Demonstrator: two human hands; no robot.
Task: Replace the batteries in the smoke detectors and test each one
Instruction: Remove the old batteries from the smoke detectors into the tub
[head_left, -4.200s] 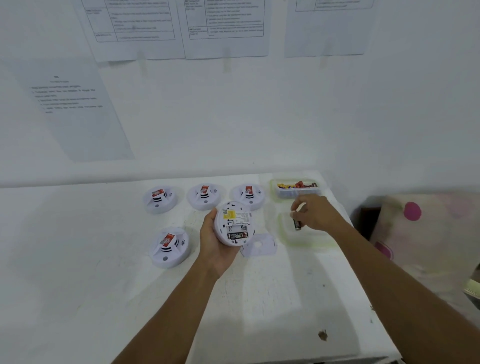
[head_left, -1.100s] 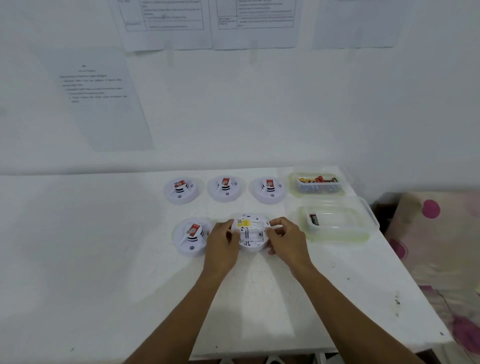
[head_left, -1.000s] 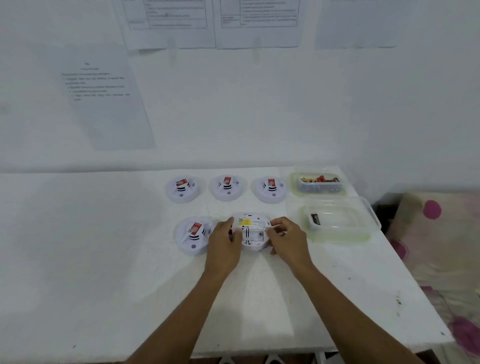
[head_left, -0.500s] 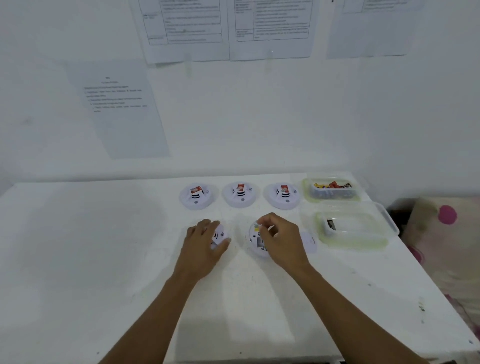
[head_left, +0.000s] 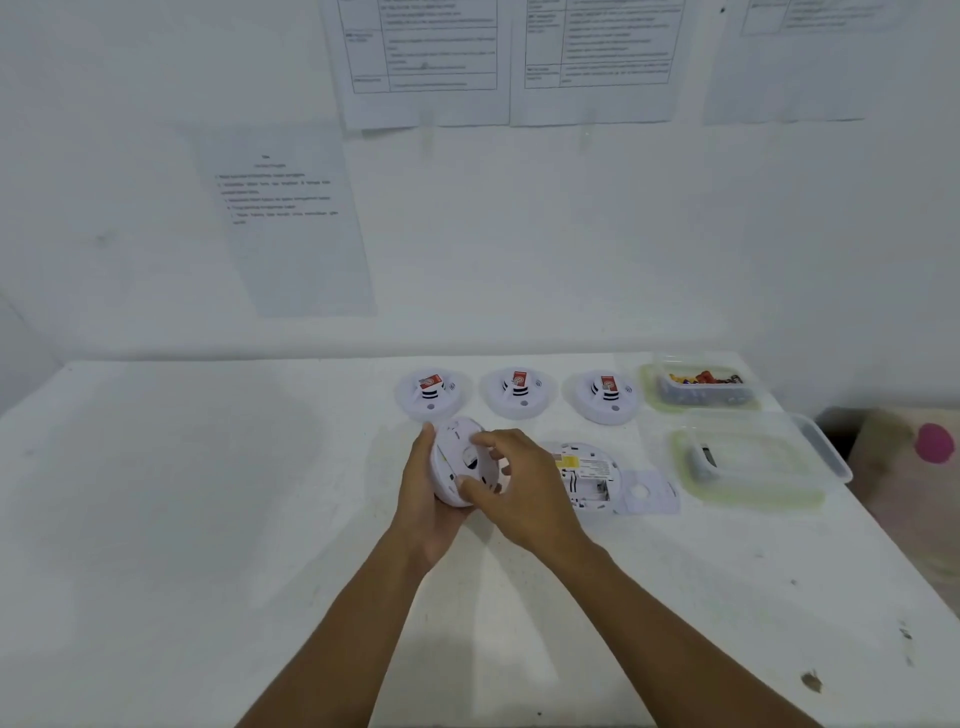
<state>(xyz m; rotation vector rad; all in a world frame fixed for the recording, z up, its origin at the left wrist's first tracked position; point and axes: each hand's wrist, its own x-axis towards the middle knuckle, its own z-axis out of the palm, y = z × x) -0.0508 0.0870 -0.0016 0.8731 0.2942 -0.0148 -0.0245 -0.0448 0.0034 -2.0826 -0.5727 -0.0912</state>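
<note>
My left hand (head_left: 428, 499) holds a white round smoke detector (head_left: 457, 457) tilted on edge, its back turned toward me. My right hand (head_left: 519, 493) grips the same detector from the right, fingers on its back plate. Just to the right, another detector (head_left: 589, 475) lies back up on the table with its battery bay open, and its loose cover (head_left: 647, 491) lies beside it. Three detectors (head_left: 517, 392) with red tags stand face up in a row behind.
A small tub of batteries (head_left: 701, 387) stands at the back right. In front of it is a larger clear container (head_left: 753, 462) with one battery inside. The white table (head_left: 208, 519) ends close on the right; papers hang on the wall behind.
The first detector was set down back up. My left hand took the front-left detector, lifted and tilted it, and my right hand moved over onto it.
</note>
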